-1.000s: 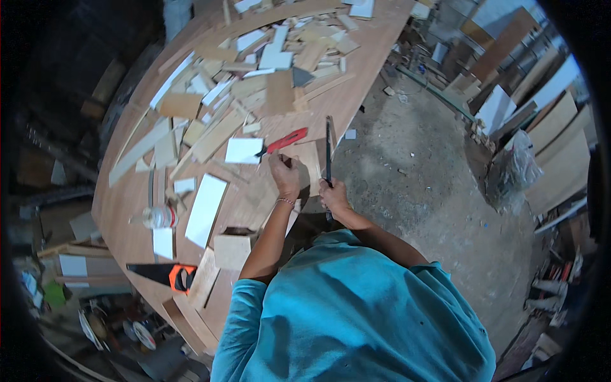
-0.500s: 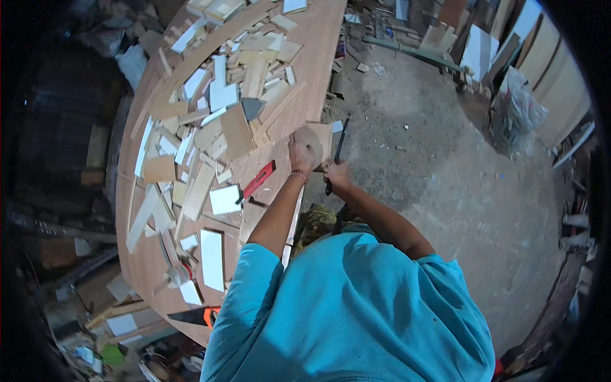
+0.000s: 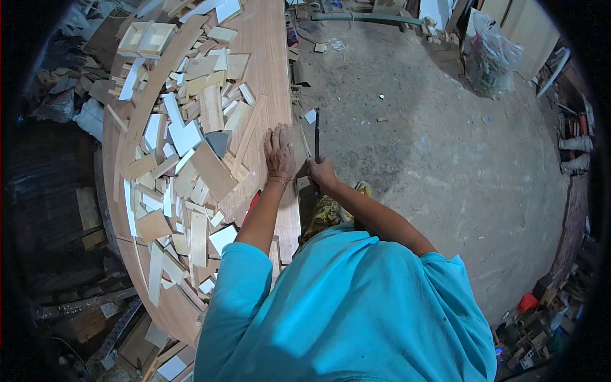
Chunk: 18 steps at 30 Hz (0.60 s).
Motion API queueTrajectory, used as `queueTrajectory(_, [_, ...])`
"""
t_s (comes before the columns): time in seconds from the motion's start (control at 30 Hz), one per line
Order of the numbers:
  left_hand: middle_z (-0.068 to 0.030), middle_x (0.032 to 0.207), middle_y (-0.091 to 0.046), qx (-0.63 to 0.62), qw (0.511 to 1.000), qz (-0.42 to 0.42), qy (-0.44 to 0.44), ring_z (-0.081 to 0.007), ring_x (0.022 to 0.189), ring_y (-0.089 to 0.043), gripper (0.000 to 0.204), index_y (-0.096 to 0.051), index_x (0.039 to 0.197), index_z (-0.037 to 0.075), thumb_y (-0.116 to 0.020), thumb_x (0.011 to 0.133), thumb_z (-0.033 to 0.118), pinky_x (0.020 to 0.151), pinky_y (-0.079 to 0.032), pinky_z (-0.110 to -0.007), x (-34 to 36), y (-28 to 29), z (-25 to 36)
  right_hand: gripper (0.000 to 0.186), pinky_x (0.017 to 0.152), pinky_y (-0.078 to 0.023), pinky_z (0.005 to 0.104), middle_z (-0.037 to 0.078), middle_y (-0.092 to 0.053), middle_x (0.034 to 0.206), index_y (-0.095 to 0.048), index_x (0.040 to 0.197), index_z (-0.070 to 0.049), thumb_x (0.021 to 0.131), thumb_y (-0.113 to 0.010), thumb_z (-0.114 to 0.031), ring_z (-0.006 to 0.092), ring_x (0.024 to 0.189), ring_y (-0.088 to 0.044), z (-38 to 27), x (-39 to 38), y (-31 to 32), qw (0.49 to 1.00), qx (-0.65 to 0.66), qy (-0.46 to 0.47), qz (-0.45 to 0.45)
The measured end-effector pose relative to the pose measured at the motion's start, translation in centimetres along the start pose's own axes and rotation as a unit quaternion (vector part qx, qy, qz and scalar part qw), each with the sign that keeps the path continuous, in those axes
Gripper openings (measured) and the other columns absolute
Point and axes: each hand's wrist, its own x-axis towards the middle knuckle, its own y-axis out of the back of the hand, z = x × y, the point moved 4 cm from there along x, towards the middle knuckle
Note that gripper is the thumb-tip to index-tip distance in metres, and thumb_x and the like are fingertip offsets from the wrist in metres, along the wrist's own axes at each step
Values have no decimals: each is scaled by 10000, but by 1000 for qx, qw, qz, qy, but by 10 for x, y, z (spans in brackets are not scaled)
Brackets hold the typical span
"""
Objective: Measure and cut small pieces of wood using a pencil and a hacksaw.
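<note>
Lying open, the left hand (image 3: pixel 279 153) is covering a board (image 3: pixel 300 145) at the edge of the table (image 3: pixel 270 60), while the right hand (image 3: pixel 323 174) is gripping a dark bar (image 3: pixel 317 135) pointing forward beside the board.

worktop (image 3: pixel 270 57): brown wood grain, smooth, faint sheen
loose pieces (image 3: pixel 212 108) across the worktop's middle: bare pale wood, matt
white pieces (image 3: pixel 186 137): smooth, coated-looking faces
board (image 3: pixel 298 145) at the worktop's right edge: plain wood, matt
long tool (image 3: pixel 317 137): dark, matt, material unclear
shirt (image 3: pixel 356 305): soft cloth, matt
bag (image 3: pixel 493 57): clear plastic, glossy, crinkled
floor (image 3: pixel 433 191): rough, matt
</note>
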Motion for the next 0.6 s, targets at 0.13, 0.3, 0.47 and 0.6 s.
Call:
queueTrajectory(0.13, [-110, 1266, -321, 4, 999, 33, 8, -335, 1188, -245, 466, -341, 1218, 28, -459, 769, 80, 1002, -196, -401, 1, -5, 2, 198, 352, -348, 306, 60, -465, 514, -467, 699, -7, 803, -446, -174, 161, 384, -448, -17, -7, 16, 998, -48, -24, -21])
queueTrajectory(0.3, [-98, 1284, -300, 43, 999, 0, -10, -332, 1203, -230, 468, -357, 1229, 89, -455, 772, 95, 1002, -189, -424, 7, -8, -7, 258, 649, -393, 497, 310, -533, 743, -420, 851, 92, 773, -411, -153, 442, 741, -531, -47, -10, 16, 955, -240, 172, -13])
queueTrajectory(0.47, [-48, 1321, -268, 165, 985, -42, -9, -308, 1230, -209, 476, -371, 1239, 168, -460, 773, 137, 991, -177, -477, 10, -14, -7, 232, 459, -419, 415, 216, -513, 571, -439, 925, 65, 774, -401, -107, 319, 495, -539, -61, -16, 12, 906, -318, 272, 56])
queueTrajectory(0.6, [-8, 1341, -243, 150, 987, -49, -8, -267, 1247, -193, 466, -364, 1243, 172, -444, 785, 199, 985, -159, -500, 9, -21, -15, 486, 488, -410, 460, 270, -518, 625, -312, 1182, 108, 725, -404, -31, 397, 533, -528, -77, -34, 6, 870, -393, 290, 70])
